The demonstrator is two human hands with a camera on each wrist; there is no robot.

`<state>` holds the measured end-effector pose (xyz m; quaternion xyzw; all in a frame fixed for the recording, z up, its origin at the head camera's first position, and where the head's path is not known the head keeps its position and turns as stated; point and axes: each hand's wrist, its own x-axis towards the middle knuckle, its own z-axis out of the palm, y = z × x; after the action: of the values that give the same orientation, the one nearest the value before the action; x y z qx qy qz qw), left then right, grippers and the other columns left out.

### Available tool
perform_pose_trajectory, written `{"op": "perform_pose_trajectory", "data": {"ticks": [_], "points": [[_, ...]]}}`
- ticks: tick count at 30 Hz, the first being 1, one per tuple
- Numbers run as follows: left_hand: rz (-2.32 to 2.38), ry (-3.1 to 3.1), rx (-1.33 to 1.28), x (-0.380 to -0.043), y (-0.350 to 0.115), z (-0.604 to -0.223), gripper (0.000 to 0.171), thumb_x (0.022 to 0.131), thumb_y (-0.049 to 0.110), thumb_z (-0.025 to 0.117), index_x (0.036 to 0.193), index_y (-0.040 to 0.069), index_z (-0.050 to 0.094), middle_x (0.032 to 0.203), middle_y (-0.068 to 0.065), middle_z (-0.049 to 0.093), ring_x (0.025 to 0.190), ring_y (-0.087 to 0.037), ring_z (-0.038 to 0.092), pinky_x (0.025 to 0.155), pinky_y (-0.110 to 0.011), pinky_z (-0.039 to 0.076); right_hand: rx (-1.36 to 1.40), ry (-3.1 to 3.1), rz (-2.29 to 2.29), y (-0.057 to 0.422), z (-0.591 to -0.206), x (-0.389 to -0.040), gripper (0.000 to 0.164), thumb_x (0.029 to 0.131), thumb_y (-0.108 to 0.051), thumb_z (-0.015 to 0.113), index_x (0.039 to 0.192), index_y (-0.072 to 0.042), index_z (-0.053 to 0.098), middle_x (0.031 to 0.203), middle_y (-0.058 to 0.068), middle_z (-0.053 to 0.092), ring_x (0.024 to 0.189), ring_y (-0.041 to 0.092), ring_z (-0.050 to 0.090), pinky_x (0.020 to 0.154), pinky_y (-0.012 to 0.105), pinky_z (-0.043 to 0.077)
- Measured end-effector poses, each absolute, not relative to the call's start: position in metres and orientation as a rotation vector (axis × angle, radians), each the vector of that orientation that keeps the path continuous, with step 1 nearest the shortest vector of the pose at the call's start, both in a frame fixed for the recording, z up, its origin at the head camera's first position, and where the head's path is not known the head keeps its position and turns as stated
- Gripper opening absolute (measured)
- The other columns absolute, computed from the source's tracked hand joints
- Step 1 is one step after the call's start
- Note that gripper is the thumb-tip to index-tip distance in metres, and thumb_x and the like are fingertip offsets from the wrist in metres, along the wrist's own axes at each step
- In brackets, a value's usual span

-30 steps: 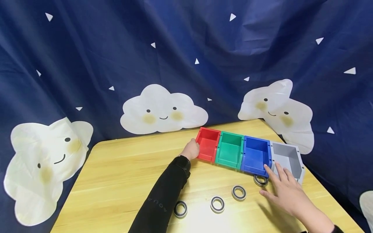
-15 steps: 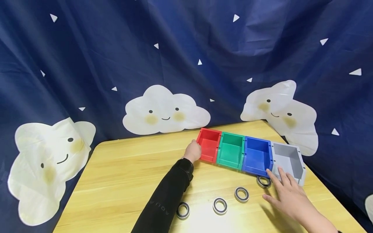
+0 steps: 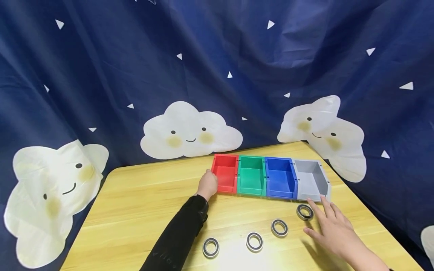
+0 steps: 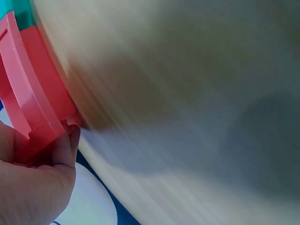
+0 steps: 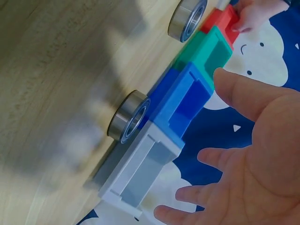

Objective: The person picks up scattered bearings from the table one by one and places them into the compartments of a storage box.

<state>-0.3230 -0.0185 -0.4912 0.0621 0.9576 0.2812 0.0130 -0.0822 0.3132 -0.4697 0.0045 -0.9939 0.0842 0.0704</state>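
My left hand (image 3: 207,184) grips the outer side wall of the red bin (image 3: 226,174), thumb and fingers wrapped around that wall in the left wrist view. Joined to it in a row are a green bin (image 3: 251,177), a blue bin (image 3: 280,178) and a grey bin (image 3: 309,181). Nothing lies in any of them. At the front of the grey bin my right hand (image 3: 333,230) spreads its fingers, fingertips right at the lower rim and holding nothing. A ball bearing (image 5: 117,121) stands out below the grey and blue bins, just left of the right hand's index finger in the head view.
More ball bearings lie toward the front of the wooden table (image 3: 142,210): one bearing (image 3: 273,228) at centre right, another bearing (image 3: 249,242) at centre, and a bearing (image 3: 205,249) beside the left sleeve. A dark blue curtain (image 3: 210,45) with cloud faces hangs behind.
The bin row has slid left and turned, its right end swinging away toward the back. My left hand moved left with it; the right hand barely moved. The bearing near the bins now shows whole.
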Motion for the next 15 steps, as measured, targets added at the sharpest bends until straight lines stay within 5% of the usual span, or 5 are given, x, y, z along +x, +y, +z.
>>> {"op": "perform_pose_trajectory", "data": {"ticks": [15], "points": [[0.936,3.047,0.038,-0.294,-0.071,-0.497,0.023,0.102,0.013,0.046,0.109,-0.008,0.049,0.083,-0.017,0.059,0.083,-0.033,0.065,0.079,-0.046,0.055,-0.004,-3.029,0.270,0.310,-0.469,-0.087,0.087,0.085,-0.050,0.073,0.151,-0.008,0.036,0.150,0.040,0.025,0.129,0.063,0.029,0.095,0.080,0.028]]}}
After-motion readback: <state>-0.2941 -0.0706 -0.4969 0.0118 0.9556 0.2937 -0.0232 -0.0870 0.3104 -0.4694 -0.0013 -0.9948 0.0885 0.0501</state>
